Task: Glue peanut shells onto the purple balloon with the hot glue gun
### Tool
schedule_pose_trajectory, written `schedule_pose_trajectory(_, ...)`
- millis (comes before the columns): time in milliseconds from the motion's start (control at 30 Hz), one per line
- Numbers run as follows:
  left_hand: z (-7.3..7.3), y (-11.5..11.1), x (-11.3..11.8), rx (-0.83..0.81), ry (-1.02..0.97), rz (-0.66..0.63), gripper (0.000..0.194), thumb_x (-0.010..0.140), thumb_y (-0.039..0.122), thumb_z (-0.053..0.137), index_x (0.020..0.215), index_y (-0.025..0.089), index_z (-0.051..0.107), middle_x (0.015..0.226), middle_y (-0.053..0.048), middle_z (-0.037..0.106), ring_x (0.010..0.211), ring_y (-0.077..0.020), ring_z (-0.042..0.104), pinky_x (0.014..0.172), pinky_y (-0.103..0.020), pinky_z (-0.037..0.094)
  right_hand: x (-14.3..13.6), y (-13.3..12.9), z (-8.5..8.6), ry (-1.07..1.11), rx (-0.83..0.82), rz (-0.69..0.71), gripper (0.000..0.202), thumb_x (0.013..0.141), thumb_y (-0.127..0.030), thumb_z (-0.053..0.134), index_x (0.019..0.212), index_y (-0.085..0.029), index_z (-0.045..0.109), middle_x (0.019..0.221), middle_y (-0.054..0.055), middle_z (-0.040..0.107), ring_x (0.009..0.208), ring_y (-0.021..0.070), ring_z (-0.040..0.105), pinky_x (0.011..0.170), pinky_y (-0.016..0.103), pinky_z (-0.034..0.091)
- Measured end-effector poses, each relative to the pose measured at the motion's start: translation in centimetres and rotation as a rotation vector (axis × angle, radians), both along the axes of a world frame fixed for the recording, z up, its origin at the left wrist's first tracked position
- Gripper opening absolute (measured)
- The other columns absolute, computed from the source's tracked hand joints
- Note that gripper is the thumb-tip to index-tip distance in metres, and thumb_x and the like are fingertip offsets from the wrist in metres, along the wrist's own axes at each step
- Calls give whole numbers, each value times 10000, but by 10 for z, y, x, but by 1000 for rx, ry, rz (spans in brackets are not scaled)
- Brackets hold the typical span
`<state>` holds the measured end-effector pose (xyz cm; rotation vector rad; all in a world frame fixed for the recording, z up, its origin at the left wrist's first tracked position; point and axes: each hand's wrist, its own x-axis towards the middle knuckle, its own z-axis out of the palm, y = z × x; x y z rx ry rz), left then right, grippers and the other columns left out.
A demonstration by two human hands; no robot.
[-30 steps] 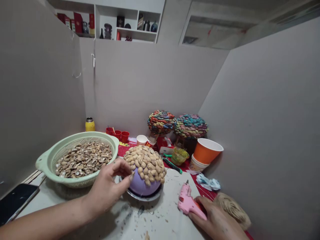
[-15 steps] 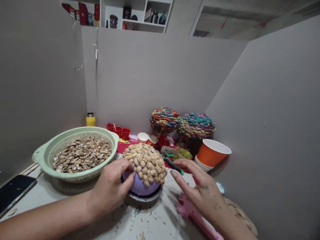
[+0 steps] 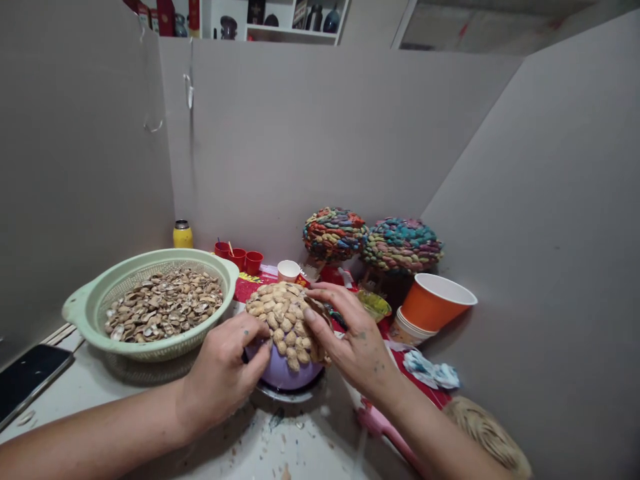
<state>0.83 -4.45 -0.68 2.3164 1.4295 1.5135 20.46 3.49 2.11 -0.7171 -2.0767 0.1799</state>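
In the head view a rounded purple form (image 3: 286,371), perhaps a balloon, is covered on its top and right with peanut shells (image 3: 285,317). It rests in a shallow dark dish (image 3: 293,396). My left hand (image 3: 227,370) is at the form's left side, thumb and forefinger pinched on what looks like a peanut shell against the surface. The fingertips partly hide it. On the right side of the form lies my right hand (image 3: 355,340), fingers spread and curved over the shells, thumb toward me. Bare purple shows low at the front.
A green colander (image 3: 83,313) of loose shells stands at left, beside a phone (image 3: 33,380). Behind are red cups (image 3: 254,262), a white cup (image 3: 289,271) and two colourful domes (image 3: 335,235). An orange paper bucket (image 3: 433,307) and a pink tool (image 3: 383,427) lie right.
My right hand has moved left and inward, from beside the form onto its shell-covered right side. The left hand keeps its pinch in the same place. The view has tilted slightly.
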Motion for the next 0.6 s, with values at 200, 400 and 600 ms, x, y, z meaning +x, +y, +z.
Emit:
schedule_pose_trajectory(200, -2, 0, -1, 26, -23, -30, 88, 856, 86, 554, 865, 172, 574, 763, -9, 620, 698, -126, 575, 669, -252, 467, -8, 5, -10, -14, -94, 39, 276, 947, -361, 514, 1169, -212, 584, 1271, 104, 566, 1207, 257, 492, 1025, 428, 392)
schedule_pose_trajectory(400, -2, 2, -1, 10, -46, -18, 95, 854, 84, 549, 836, 172, 580, 737, -3, 619, 667, -122, 578, 636, -247, 473, -10, 3, -14, -1, -107, 45, 273, 940, -350, 521, 1175, -219, 573, 1245, 106, 570, 1198, 262, 495, 1024, 441, 400)
schedule_pose_trajectory(600, -5, 3, -2, 69, -26, -38, 113, 838, 66, 577, 881, 166, 608, 785, -20, 663, 734, -131, 618, 708, -263, 518, -10, 0, -13, 1, -101, 48, 260, 941, -347, 505, 1158, -222, 575, 1230, 119, 571, 1181, 277, 501, 1011, 471, 403)
